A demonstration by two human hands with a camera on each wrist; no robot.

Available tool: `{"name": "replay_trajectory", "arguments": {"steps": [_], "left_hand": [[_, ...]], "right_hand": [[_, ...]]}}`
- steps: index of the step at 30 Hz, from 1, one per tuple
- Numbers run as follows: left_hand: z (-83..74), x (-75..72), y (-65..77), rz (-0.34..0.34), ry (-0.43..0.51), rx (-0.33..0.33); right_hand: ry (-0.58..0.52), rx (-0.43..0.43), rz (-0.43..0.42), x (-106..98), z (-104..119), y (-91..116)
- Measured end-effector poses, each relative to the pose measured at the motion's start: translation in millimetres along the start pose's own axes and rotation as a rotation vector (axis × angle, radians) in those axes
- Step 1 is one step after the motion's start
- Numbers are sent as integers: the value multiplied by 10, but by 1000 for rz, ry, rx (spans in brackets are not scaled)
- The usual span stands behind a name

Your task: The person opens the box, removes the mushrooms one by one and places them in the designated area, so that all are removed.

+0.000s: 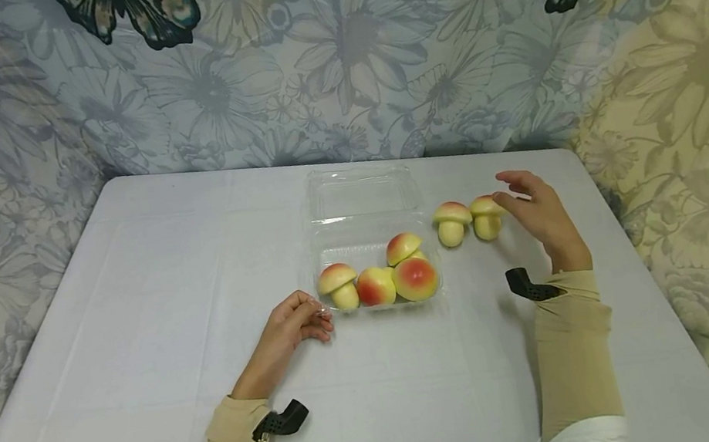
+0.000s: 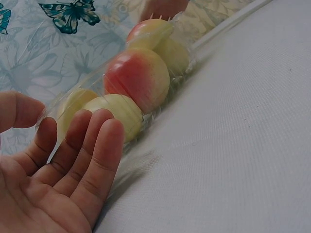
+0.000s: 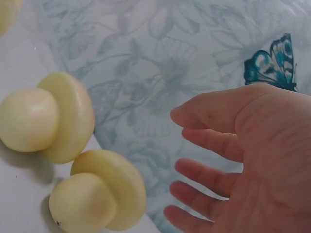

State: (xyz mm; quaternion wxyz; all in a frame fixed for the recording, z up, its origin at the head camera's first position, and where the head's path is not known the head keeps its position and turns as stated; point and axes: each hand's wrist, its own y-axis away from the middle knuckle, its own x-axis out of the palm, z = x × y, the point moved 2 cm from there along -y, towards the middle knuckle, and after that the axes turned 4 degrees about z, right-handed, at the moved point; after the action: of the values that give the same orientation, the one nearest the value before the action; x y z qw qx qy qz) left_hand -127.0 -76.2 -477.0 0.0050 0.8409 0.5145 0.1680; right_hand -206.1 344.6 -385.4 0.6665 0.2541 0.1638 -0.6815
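Observation:
A clear plastic clamshell container (image 1: pixel 364 233) lies with its lid raised back, several toy mushrooms (image 1: pixel 376 286) with red-yellow caps in its near part. My left hand (image 1: pixel 294 321) pinches the container's near left corner between thumb and index finger; the left wrist view shows the other fingers (image 2: pixel 104 150) stretched beside the wall. To the right of the container, two more toy mushrooms (image 1: pixel 452 223) stand side by side on the table. My right hand (image 1: pixel 539 213) is just right of the farther-right mushroom (image 3: pixel 107 191), fingers apart and holding nothing in the right wrist view.
A white cloth covers the table (image 1: pixel 133 328). Its far edge meets a wall with floral paper (image 1: pixel 359 40) and butterfly decorations (image 1: pixel 136 7). Each wrist carries a black device (image 1: pixel 280 421).

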Motion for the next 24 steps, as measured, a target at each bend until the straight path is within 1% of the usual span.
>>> {"name": "replay_trajectory", "arguments": {"steps": [6,15,24], "left_hand": [[-3,2,-1,1,-1,-1],[-6,5,0,3,3,0],[-4,-2,1,8,-1,1]], "right_hand": [[-23,-20,-30,-8,53,31],[-57,-47,-36,-15,79,25],[-64,-100,-43,16,221,98]]}}
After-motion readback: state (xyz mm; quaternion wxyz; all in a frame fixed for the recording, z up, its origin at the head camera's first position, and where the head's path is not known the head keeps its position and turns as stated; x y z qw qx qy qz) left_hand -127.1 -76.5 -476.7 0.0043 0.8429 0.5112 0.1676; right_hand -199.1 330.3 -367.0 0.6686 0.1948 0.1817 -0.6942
